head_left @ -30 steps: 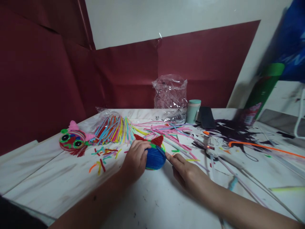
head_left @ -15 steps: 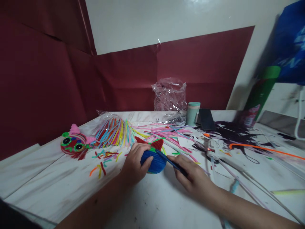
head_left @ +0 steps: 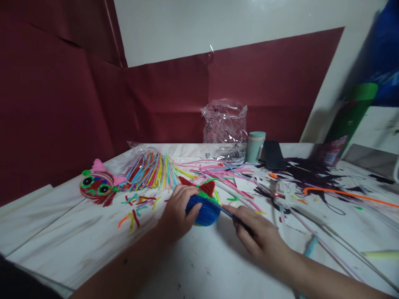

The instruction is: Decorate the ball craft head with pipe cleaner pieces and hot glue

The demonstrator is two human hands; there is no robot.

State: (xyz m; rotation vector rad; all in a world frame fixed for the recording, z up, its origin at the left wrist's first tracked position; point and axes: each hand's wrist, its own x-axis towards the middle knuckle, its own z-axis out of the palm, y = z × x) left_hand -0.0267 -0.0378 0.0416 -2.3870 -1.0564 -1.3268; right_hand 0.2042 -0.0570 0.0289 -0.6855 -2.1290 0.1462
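Note:
My left hand [head_left: 182, 207] is closed round the left side of a rounded blue craft piece [head_left: 204, 211], its thumb pressed on the front. The piece looks wound from fuzzy pipe cleaners, with green on top and two red pointed ears [head_left: 207, 189]. In my right hand [head_left: 257, 230] is a slim dark pointed tool [head_left: 229, 213], whose exact kind I cannot make out. Its tip lies along the upper right of the blue piece; whether it goes in is unclear. At the far left lies a pipe-cleaner figure [head_left: 98, 185] with big black eyes.
Colourful pipe cleaners [head_left: 149, 170] spill from a clear bag, with cut scraps [head_left: 140, 203] in front. Behind stand a clear plastic bag [head_left: 224, 122], a mint-lidded cup [head_left: 255, 147] and a phone [head_left: 273, 155]. A glue gun [head_left: 280, 195], cords and dark strands [head_left: 305, 172] lie right.
My right hand has drawn slightly right, and the tool now lies flatter against the blue piece. The left hand keeps its hold. The whole view has shifted a little.

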